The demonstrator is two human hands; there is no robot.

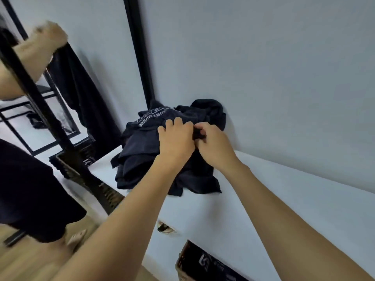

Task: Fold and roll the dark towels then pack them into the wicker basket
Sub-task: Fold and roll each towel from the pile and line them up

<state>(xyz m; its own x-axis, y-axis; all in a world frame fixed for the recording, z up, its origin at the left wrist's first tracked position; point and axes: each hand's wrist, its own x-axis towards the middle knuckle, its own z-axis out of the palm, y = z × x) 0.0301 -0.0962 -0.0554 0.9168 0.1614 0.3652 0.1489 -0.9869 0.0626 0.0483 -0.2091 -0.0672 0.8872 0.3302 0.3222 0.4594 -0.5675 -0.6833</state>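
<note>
A loose pile of dark navy towels [140, 151] lies on a white table [284, 199] against the wall; one towel shows white lettering. My left hand [175, 138] rests on top of the pile with its fingers spread. Beside it, my right hand [213, 145] pinches a fold of a dark towel between its fingers. A wicker basket [182, 264] with dark rolled towels inside sits below the table's front edge at the bottom. A second wicker basket [67, 167] stands at the table's left end, behind a black post.
A black metal rack post [50, 122] runs diagonally at left. Another person stands at left in dark clothes, one hand [50, 34] holding up a hanging dark towel [81, 86]. Wooden floor shows at the lower left. A black vertical frame [140, 49] runs up the wall.
</note>
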